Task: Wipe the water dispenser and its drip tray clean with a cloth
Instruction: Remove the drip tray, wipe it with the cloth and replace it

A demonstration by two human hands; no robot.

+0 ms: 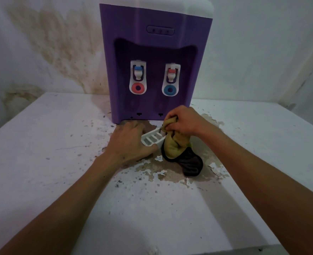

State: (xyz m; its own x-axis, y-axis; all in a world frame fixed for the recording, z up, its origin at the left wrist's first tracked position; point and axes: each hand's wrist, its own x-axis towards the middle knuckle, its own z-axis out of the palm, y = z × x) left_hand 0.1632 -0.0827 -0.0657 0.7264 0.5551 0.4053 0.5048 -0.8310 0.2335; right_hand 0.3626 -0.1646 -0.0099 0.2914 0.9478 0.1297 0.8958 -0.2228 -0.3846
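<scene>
White and slotted, the drip tray (153,139) lies on the surface (51,144), off the purple water dispenser (155,57) and just in front of it. Its long side runs from near-left up to far-right. The left hand (129,140) has a grip on its near-left end. The right hand (183,120) has a tight grip on the bunched yellow cloth (176,144), touching the tray's far-right end, so the wipe likely goes leftward along the slots.
</scene>
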